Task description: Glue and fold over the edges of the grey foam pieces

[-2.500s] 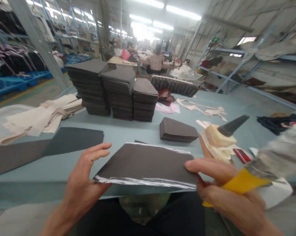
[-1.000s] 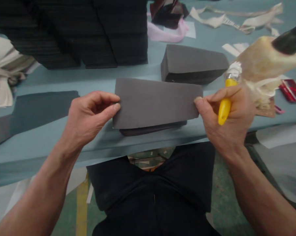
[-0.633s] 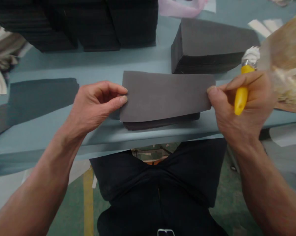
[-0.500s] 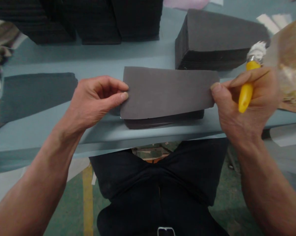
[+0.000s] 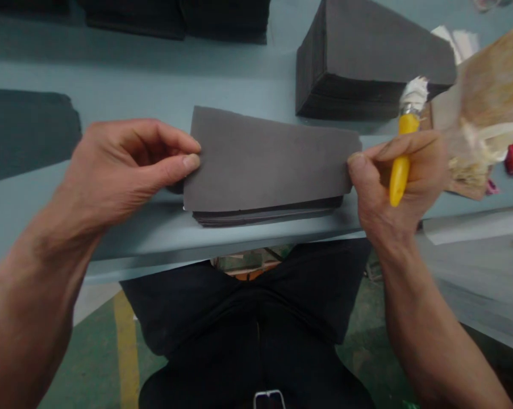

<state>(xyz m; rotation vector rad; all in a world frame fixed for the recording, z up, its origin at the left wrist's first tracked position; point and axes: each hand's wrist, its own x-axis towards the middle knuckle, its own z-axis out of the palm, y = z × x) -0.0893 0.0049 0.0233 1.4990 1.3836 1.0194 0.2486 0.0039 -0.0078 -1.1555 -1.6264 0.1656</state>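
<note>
A dark grey flat sheet point(image 5: 268, 162), wider at its left end, is stretched between my two hands. My left hand point(image 5: 128, 165) pinches its left edge between thumb and fingers. With thumb and forefinger, my right hand point(image 5: 399, 182) grips the right end. That same hand also keeps a yellow-handled brush point(image 5: 403, 153) tucked across the fingers, its bristles up and coated in white paste. Directly below the sheet lies a low stack of similar dark pieces point(image 5: 273, 216), of which only the near edge shows.
A tall stack of grey sheets point(image 5: 384, 51) stands behind, to the right. Black stacks point(image 5: 226, 20) line the back of the pale blue table point(image 5: 154, 68). Another dark piece point(image 5: 26, 133) lies at left. At right sits a plastic-wrapped, brownish container point(image 5: 495, 85), partly cut off.
The camera view has shifted, so most things sit further left and the back stacks higher in the picture. Both hands keep their hold on the sheet, which is now slightly more tilted.
</note>
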